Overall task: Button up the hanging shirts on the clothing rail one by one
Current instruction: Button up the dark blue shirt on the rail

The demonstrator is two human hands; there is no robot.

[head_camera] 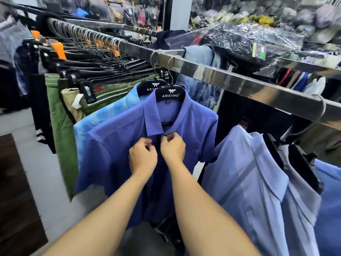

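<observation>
At the left of the frame, green trousers (59, 126) hang among other clipped trousers. Just right of them is a pale streaked shirt (103, 115) on the same rail (239, 84), which slants from upper left to the right edge. In front of it, at centre, hangs the task's blue shirt (199, 130) on a black hanger (170, 93), its collar spread and its front facing the camera. The left hand (143, 157) is at the placket just under the collar, its fingers tightly curled, pinching the left edge of the front. The right hand (172, 148), touching or nearly touching it, is curled the same way and pinches the right edge. The fingers hide both button and hole, so I cannot tell whether the button is through. This looks like the top button of this shirt, so the work on it seems near its start. The front below the hands looks unfastened, though shadow makes that uncertain. The next move likely calls for easing the button through its hole while the other hand keeps the cloth taut, then shifting both hands down to the next button. At the right, well apart, light blue shirts (249, 182) hang from the same rail, and I cannot tell whether they are fastened.
</observation>
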